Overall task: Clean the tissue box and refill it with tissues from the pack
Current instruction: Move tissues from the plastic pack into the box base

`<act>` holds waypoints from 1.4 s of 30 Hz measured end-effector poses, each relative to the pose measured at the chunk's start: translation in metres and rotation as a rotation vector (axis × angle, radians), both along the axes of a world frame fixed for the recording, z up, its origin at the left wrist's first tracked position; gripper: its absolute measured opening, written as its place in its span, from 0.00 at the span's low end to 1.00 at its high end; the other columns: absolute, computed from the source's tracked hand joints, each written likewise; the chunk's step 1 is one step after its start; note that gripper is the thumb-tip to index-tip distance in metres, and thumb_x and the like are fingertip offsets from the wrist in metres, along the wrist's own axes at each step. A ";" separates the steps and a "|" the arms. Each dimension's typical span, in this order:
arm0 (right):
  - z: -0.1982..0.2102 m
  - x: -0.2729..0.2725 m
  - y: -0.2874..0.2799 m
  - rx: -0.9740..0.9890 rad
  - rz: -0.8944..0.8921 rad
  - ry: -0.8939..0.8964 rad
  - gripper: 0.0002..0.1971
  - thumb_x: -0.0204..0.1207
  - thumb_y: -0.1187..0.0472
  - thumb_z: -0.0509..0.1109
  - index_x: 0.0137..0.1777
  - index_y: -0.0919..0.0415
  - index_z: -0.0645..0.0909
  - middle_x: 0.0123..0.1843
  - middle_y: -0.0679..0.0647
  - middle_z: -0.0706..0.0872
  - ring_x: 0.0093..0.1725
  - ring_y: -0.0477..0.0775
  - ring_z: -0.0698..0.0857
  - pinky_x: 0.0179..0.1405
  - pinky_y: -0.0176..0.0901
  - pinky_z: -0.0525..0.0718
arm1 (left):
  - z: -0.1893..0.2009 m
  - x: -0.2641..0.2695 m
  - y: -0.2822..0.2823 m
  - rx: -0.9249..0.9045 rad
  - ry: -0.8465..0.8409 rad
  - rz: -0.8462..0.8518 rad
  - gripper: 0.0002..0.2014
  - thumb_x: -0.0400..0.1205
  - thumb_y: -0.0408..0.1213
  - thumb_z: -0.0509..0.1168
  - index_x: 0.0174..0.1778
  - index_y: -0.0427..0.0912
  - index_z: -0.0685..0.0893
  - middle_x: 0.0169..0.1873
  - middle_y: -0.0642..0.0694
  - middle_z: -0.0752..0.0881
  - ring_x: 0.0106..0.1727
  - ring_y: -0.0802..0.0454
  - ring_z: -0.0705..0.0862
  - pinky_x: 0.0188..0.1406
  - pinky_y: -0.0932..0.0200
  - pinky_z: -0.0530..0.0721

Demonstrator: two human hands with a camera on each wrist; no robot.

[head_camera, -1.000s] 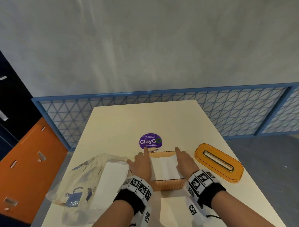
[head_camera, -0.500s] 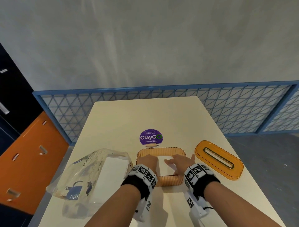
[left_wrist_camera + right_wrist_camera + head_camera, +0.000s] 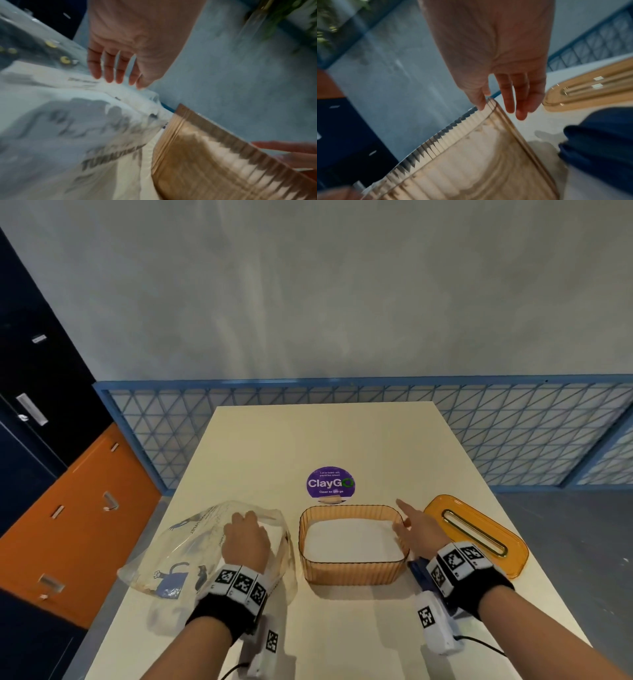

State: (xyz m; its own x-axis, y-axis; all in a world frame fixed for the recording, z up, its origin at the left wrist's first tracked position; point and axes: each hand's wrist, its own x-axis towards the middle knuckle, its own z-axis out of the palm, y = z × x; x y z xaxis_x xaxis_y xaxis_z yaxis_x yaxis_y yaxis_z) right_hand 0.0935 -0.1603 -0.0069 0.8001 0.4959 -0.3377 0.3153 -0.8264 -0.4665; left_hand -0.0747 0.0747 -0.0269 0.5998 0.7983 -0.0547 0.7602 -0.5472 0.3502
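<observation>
Amber ribbed translucent tissue box (image 3: pixel 352 566) with white tissues (image 3: pixel 352 539), matching amber lid (image 3: pixel 476 534), clear pack (image 3: pixel 191 553) with blue cat print, cream table (image 3: pixel 325 440), purple sticker (image 3: pixel 330 483), checkered black-white wristbands (image 3: pixel 239 582).

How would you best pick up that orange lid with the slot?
Probably by the long edges of the orange lid, coming from above. It lies flat on the table, apart from the box, and looks narrow enough for fingers and thumb to span. The right hand is nearest.

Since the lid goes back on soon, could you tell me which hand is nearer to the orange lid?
Right. The right hand hovers at the tissue box's right rim, beside the orange lid; the left hand rests on the tissue pack, across the box.
</observation>
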 end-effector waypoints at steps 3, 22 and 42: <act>-0.011 0.000 0.002 0.026 -0.039 0.098 0.27 0.86 0.61 0.52 0.83 0.50 0.51 0.39 0.54 0.79 0.36 0.49 0.77 0.29 0.32 0.72 | -0.020 -0.006 -0.003 -0.105 0.291 0.055 0.29 0.82 0.55 0.59 0.73 0.40 0.65 0.72 0.40 0.66 0.73 0.41 0.66 0.66 0.48 0.74; -0.021 -0.003 0.005 0.015 -0.068 0.057 0.28 0.86 0.62 0.50 0.83 0.49 0.47 0.44 0.59 0.77 0.42 0.54 0.77 0.39 0.39 0.73 | -0.045 -0.016 -0.010 -0.037 0.276 0.029 0.23 0.86 0.53 0.49 0.71 0.43 0.68 0.69 0.42 0.70 0.71 0.43 0.69 0.64 0.46 0.74; -0.003 0.001 0.003 -0.091 0.030 0.010 0.29 0.86 0.57 0.50 0.84 0.53 0.43 0.60 0.63 0.78 0.59 0.61 0.79 0.61 0.49 0.77 | -0.003 -0.022 -0.010 0.019 0.299 -0.039 0.14 0.86 0.31 0.50 0.66 0.37 0.70 0.63 0.42 0.80 0.63 0.46 0.82 0.59 0.54 0.81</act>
